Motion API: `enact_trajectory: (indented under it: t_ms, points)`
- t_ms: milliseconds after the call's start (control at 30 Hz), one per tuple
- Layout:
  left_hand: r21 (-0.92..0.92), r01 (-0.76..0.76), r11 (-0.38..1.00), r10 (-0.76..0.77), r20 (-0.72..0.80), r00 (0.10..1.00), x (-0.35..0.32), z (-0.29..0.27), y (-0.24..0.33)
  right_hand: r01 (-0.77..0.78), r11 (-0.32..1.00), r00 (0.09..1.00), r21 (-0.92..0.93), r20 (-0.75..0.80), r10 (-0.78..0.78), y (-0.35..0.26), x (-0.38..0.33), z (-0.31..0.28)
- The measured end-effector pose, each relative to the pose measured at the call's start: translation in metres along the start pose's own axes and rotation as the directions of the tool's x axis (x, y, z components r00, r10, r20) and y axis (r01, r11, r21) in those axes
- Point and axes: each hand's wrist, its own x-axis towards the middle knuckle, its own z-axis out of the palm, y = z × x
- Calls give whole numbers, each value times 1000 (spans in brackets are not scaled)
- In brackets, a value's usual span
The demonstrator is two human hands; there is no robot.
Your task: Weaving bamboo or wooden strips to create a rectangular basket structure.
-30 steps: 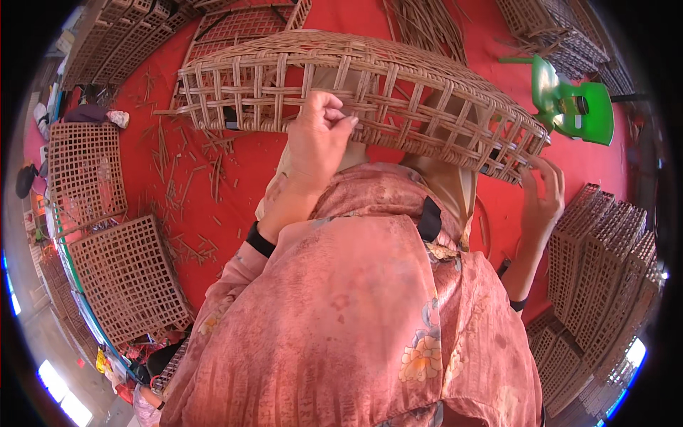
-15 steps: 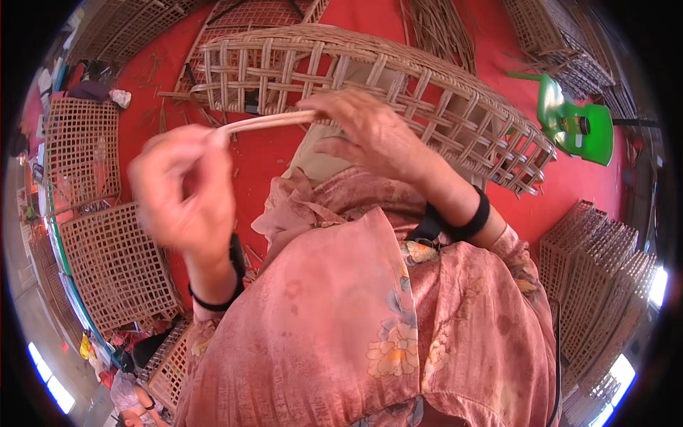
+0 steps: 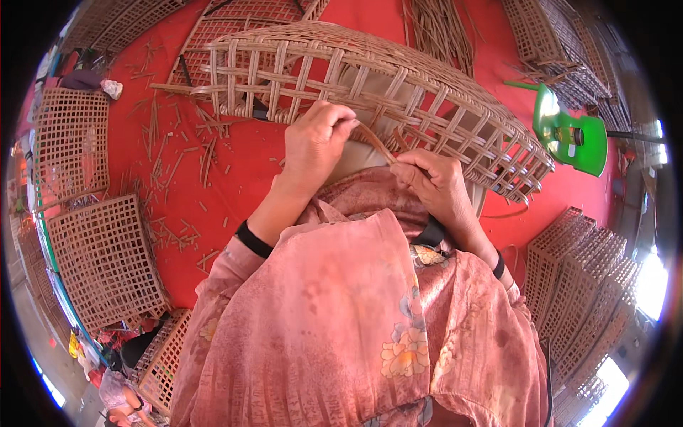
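A long woven rattan frame with an open lattice and a tightly woven rim lies across my lap. My left hand is closed in a pinch at its near edge, on one end of a thin brown rattan strip. The strip slants down to the right, where my right hand grips it between thumb and fingers. Both hands are close to the lattice, with the strip stretched between them. Behind the strip the lattice strands overlap, so I cannot tell where it joins the weave.
A green plastic stool stands at the far right. Loose rattan strands lie beyond the frame. Cut scraps litter the red floor to the left. Lattice panels line the left, and stacked panels stand on the right.
My left hand has moved right and up to the frame's near edge. My right hand has moved down and right. The strip between them now slants down to the right.
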Motion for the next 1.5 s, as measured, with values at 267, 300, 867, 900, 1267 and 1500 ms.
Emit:
enact_trajectory:
  t_ms: [267, 300, 867, 900, 1267, 1500]
  points:
    - [259, -36, 965, 39, -5, 999, -14, 0, 5, -62, 996, 995, -65, -87, 56, 11, 11, 10]
    - [279, -16, 960, 14, 11, 1000, -16, 0, 6, -84, 992, 992, -89, -98, 75, 11, 12, 11]
    - [-296, 280, 913, -353, -232, 907, -18, -21, -19, 239, 750, 950, -617, -13, -313, 1, 47, 38]
    - [-205, 286, 936, -332, -239, 913, -16, -22, -21, 282, 694, 933, -662, 20, -360, -1, 50, 40]
    - [138, 232, 963, -178, -323, 930, -2, -29, -23, 243, 693, 960, -679, 65, -272, -5, 70, 49]
    - [51, 357, 933, -327, -296, 897, -5, -30, -22, 212, 756, 971, -619, 45, -235, -13, 58, 40]
